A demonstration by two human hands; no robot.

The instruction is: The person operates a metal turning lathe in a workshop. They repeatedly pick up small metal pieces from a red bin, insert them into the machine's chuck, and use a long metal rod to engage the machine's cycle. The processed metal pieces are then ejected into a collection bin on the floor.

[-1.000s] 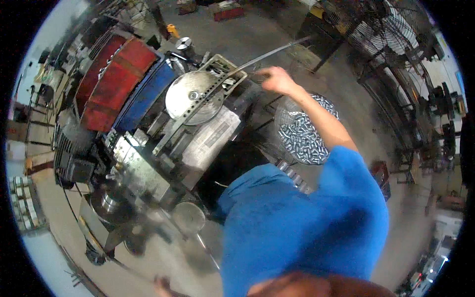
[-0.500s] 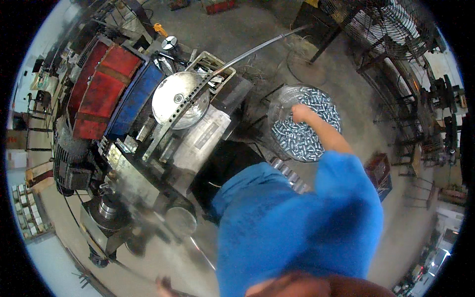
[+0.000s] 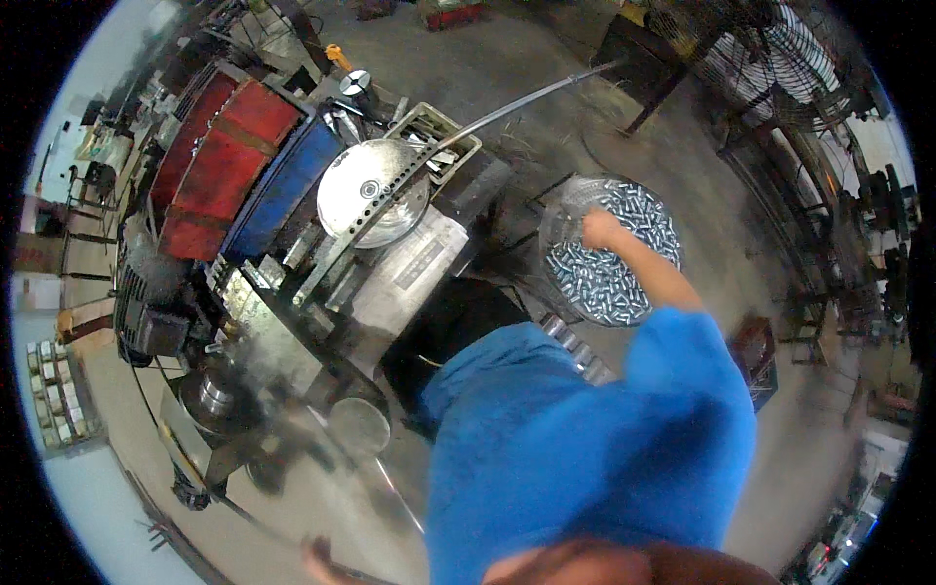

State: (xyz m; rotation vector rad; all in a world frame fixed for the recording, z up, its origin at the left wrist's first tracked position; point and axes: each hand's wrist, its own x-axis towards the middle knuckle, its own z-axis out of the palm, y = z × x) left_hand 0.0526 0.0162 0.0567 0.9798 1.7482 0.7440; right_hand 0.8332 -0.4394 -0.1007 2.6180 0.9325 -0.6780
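Right hand [image 3: 603,232] is curled over metal cylinders [image 3: 609,283] in a basin [image 3: 559,216], any hold unseen; left hand [image 3: 320,561] too blurred to tell. Picking seems underway; pinching is needed.

Right grip [image 3: 604,231]: from near rod [image 3: 522,106] to basket [image 3: 565,207].

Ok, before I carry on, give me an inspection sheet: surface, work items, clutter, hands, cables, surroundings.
Surface: grey floor; pale metal plate beside a round disc.
Work items: small silver cylinders heaped in a round basin.
Clutter: red bin and blue bin side by side; pale tray holding metal parts.
Hands: right hand at the cylinders, grip unclear; left hand at the bottom edge, too blurred to tell.
Cables: none clearly made out.
Surroundings: caged fan, upper right; perforated bar across the disc.
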